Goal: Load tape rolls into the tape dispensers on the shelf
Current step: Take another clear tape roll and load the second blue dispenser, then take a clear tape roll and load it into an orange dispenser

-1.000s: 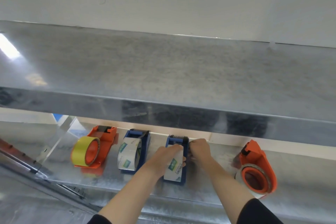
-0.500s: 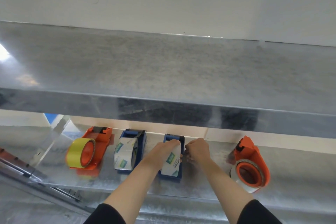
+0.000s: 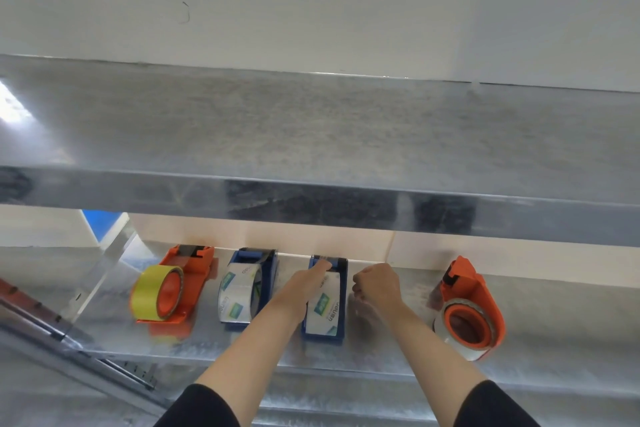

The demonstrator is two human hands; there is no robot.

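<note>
Right hand (image 3: 377, 282) has come off the blue plastic tape dispenser (image 3: 342, 302), curled empty; my left hand (image 3: 306, 282) presses flat, seating its white-labelled roll (image 3: 325, 308).

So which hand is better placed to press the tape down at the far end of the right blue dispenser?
Left. The left hand lies on the tape roll in that blue dispenser, fingers reaching its far end. The right hand is curled beside it, off the dispenser.

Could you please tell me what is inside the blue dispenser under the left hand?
A white printed tape roll sits in it; the left hand hides its left side.
</note>
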